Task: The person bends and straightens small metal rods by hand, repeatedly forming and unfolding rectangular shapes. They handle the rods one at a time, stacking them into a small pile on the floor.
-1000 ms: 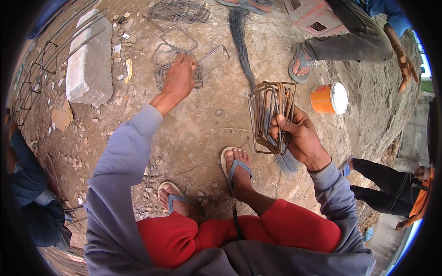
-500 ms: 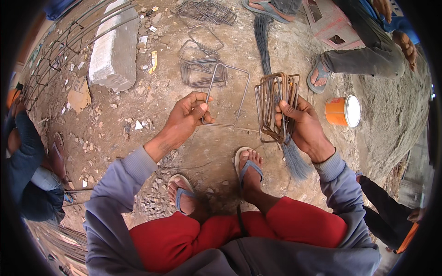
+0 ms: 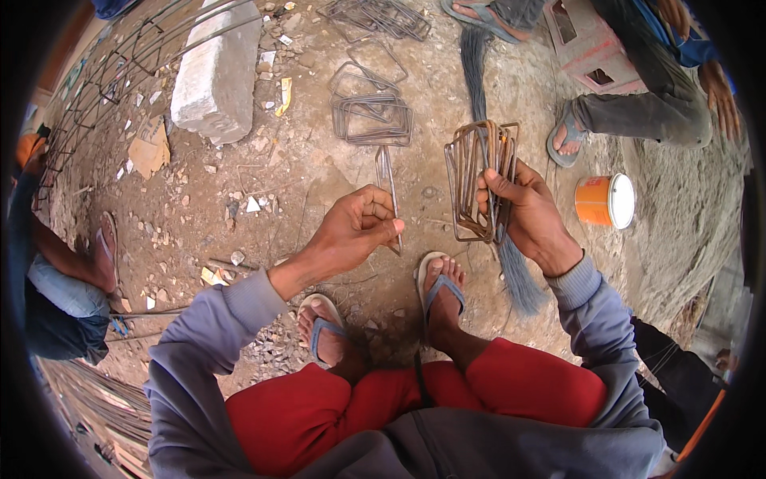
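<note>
Since half a second ago, the single loop (image 3: 392, 188) has swung from face-on to nearly edge-on, and the left hand (image 3: 351, 231) has brought it nearer the bundle (image 3: 481, 160). From where I stand, the left thumb and fingers pinch that loop along one side, its far end tilting up and away, well clear of the ground pile as far as I can see. The right hand (image 3: 531, 211) is closed round the bundle of bent steel loops, thumb pressed across the front, fingertips curling in from the left. Loop and bundle are apart, side by side in front of the person's feet.

Beyond the left hand lies the pile (image 3: 375, 100) of more loops, with a heap (image 3: 383, 17) farther off. A hank of grey wire (image 3: 474, 76) runs along the ground, passing beneath the bundle. To the right sits an orange bucket (image 3: 593, 201) with a white end; just past it is a co-worker's sandalled foot (image 3: 566, 140). Far left, a pale block (image 3: 214, 80) rests near some cardboard (image 3: 150, 149).
</note>
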The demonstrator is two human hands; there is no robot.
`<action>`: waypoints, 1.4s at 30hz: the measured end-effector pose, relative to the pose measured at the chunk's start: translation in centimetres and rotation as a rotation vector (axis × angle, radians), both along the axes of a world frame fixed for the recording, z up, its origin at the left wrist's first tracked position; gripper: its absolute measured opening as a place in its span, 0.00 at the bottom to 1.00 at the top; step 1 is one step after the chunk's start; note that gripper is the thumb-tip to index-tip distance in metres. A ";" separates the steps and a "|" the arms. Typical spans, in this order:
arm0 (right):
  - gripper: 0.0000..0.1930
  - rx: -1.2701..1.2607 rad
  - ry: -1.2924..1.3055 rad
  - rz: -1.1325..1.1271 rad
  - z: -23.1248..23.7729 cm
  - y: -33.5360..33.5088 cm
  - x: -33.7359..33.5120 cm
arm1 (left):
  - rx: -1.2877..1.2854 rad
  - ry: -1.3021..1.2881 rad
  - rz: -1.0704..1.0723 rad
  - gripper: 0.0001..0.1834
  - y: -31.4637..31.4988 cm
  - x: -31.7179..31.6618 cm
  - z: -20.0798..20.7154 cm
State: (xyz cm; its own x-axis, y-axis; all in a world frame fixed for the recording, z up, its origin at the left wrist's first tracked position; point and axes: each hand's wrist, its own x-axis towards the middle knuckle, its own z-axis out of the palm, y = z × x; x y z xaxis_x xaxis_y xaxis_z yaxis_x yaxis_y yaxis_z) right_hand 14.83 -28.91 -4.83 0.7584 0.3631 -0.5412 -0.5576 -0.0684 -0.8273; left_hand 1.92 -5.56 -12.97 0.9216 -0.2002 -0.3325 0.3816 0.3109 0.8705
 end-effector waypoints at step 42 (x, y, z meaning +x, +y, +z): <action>0.16 0.095 0.097 0.398 -0.3 0.2 -2.5 | 0.765 -0.996 0.100 0.14 -1.2 4.2 4.3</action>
